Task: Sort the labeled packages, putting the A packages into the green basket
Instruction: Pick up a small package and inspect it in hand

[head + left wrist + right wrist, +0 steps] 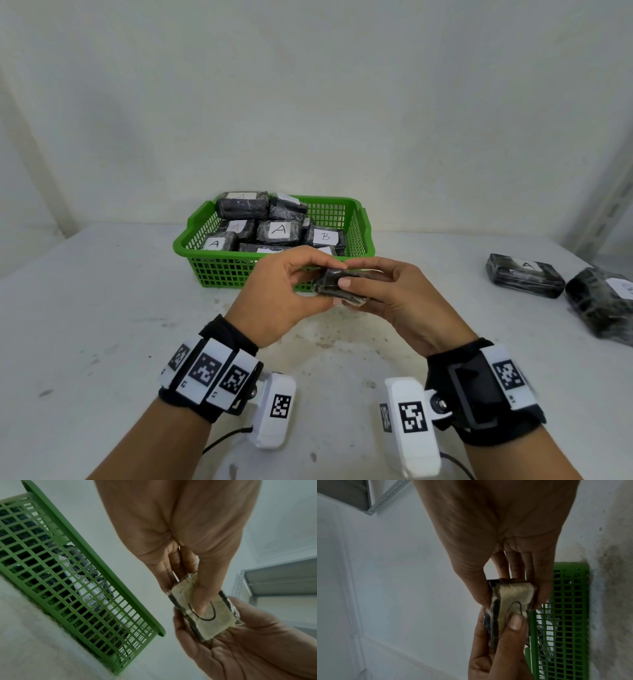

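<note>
Both hands hold one small black wrapped package (337, 287) just above the table, in front of the green basket (222, 270). My left hand (325, 284) pinches its left end, thumb pressed on the white label (211, 616). My right hand (356, 275) grips the right end, with its thumb along the near side. The label faces down toward the wrists, and the left thumb (513, 623) hides part of the letter, so I cannot read it. The basket (77, 561) (565, 615) holds several packages marked A (279, 230) and one marked B (325, 236).
On the white table (102, 308) at the far right lie a black package marked A (525, 274) and a second one (603, 301) whose label is cut off by the frame edge. A metal shelf upright (609, 192) stands by the right wall.
</note>
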Motion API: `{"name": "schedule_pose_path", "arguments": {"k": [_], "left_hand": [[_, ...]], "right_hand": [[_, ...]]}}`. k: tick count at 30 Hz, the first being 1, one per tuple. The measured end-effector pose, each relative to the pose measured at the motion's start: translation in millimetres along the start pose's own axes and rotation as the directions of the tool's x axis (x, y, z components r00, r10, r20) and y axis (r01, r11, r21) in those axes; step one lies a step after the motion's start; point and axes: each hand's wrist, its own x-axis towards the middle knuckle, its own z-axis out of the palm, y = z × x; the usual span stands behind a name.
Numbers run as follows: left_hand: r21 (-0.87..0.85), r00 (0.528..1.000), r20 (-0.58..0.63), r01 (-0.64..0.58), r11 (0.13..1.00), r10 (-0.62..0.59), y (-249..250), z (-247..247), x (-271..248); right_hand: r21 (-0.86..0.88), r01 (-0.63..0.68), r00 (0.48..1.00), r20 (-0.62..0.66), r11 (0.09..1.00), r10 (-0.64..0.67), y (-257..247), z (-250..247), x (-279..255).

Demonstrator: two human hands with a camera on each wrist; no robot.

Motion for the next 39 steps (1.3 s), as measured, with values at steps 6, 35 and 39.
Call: {"name": "schedule_pose_path", "arguments": {"k": [6, 35, 39], "left_hand": [[0.001, 0.999, -0.027, -0.029, 1.000, 0.029, 0.5, -1.9, 0.6], [0.010, 1.000, 0.015, 0.017, 1.000, -0.017, 5.4, 0.0, -0.7], [0.040, 0.999, 0.016, -0.032, 0.999, 0.031, 5.4, 1.0, -0.5]], "right_hand": [[0.062, -0.145, 0.983, 0.123, 0.988, 0.137, -12.2, -8.5, -4.5], [0.074, -0.006, 0.993, 0.121, 0.997, -0.003, 2.2, -1.3, 0.5], [0.034, 0.032, 0.998, 0.049, 0.999, -0.033, 6.3, 1.7, 1.5]]}}
